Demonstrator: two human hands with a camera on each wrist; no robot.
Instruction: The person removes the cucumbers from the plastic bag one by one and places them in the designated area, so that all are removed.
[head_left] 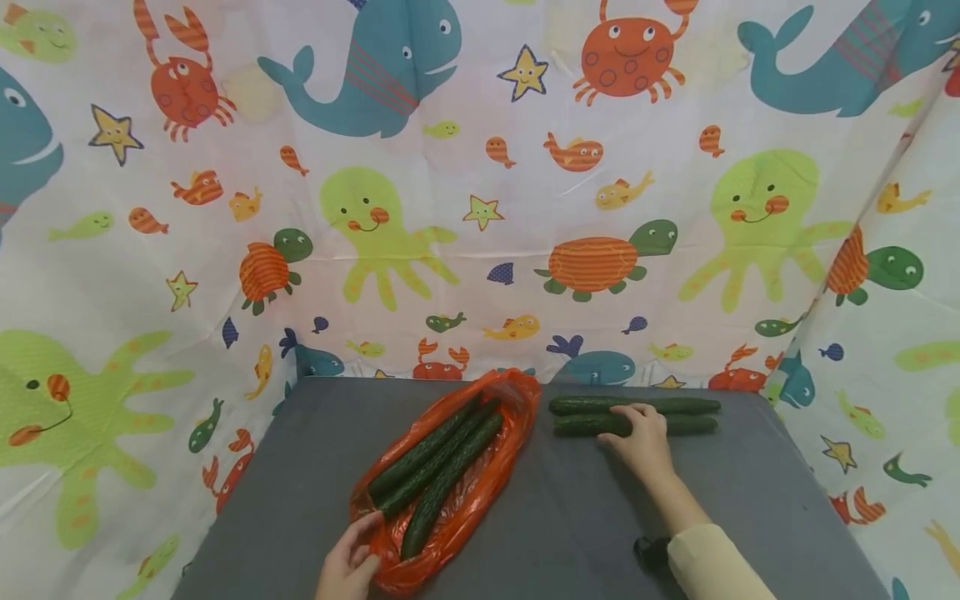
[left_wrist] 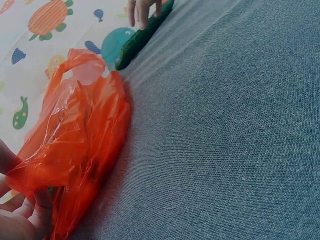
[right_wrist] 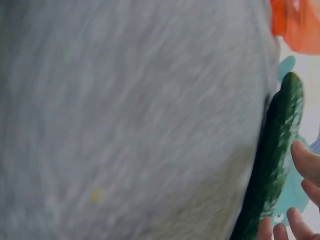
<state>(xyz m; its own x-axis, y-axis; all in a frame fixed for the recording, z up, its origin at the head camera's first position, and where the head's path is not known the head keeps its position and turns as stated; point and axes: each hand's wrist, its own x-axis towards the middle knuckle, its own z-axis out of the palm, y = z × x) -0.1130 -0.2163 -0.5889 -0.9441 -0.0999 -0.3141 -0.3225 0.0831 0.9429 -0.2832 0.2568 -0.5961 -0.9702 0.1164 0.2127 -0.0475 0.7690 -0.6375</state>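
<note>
An orange plastic bag (head_left: pixel 480 508) lies open on the grey table with three cucumbers (head_left: pixel 437 458) side by side in it. My left hand (head_left: pixel 351 557) pinches the bag's near left rim; in the left wrist view the fingers hold the thin orange film (left_wrist: pixel 75 135). To the right of the bag, two more cucumbers (head_left: pixel 686 426) lie parallel on the table. Over their middle is my right hand (head_left: pixel 643 442), its thumb and fingers spread. In the right wrist view a cucumber (right_wrist: pixel 275 160) lies beside the spread fingers, which are not closed round it.
A grey cloth-covered table (head_left: pixel 570 525) carries everything. A white curtain with sea animals (head_left: pixel 480 325) stands behind the table and along both sides. Below my right wrist is a small black object (head_left: pixel 651 552), partly hidden by the sleeve.
</note>
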